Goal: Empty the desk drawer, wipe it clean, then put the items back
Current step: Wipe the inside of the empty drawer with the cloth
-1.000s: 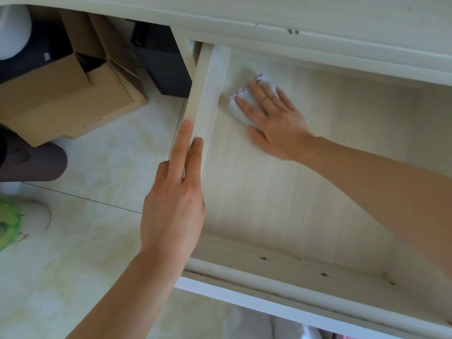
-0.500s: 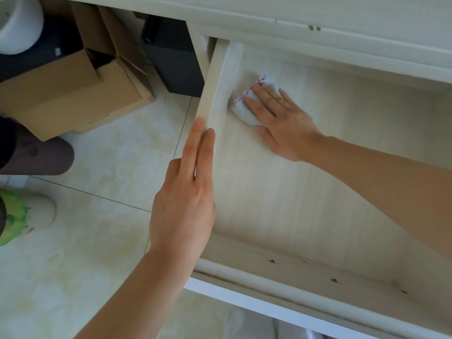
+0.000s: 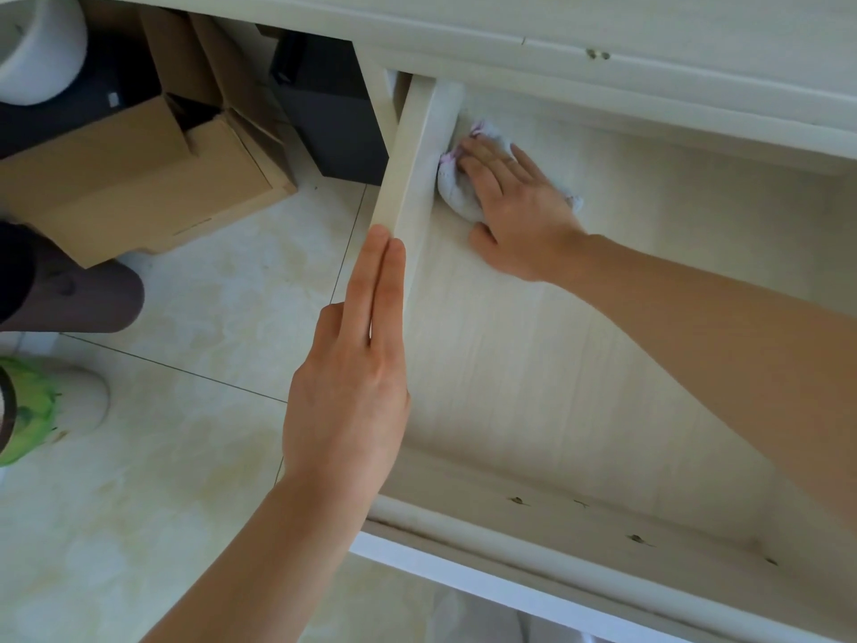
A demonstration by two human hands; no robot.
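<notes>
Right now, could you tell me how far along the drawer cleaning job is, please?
Emptying looks done: the drawer shows only bare floor. Wiping is in hand: the right hand presses a cloth flat into the far left corner, while the left hand rests with straight fingers along the drawer's left side wall. Left to do: finish wiping and put the items back; none of them are in view.

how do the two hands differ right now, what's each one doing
The left hand lies with straight fingers along the drawer's side wall, holding nothing; the right hand is inside the drawer, pressing a white cloth on the bottom by that wall. Both are flat, fingers extended.
</notes>
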